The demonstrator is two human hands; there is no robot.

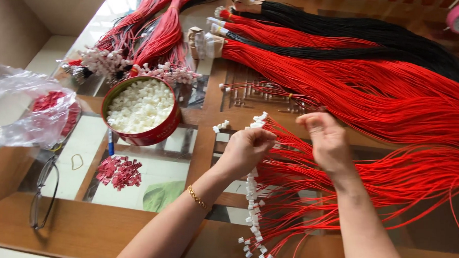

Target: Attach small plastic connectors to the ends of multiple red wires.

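Holding a fan of thin red wires (315,192) tipped with small white connectors (252,195), my left hand (246,149) is clenched around the bunch just above the counter (89,228). My right hand (328,140) is beside it, its grip nearly closed, thumb and fingertips pinched on what looks like a single wire end. Doing this well, I judge, means keeping the bunch tight in the left hand while the right handles one strand at a time, so they don't tangle. Left of my hands lie red clips (119,172) and eyeglasses (42,196). Farther off sits a round red tin of white connectors (141,109), a plastic bag (27,107), then long red bundles (341,77) and black bundles (370,35).
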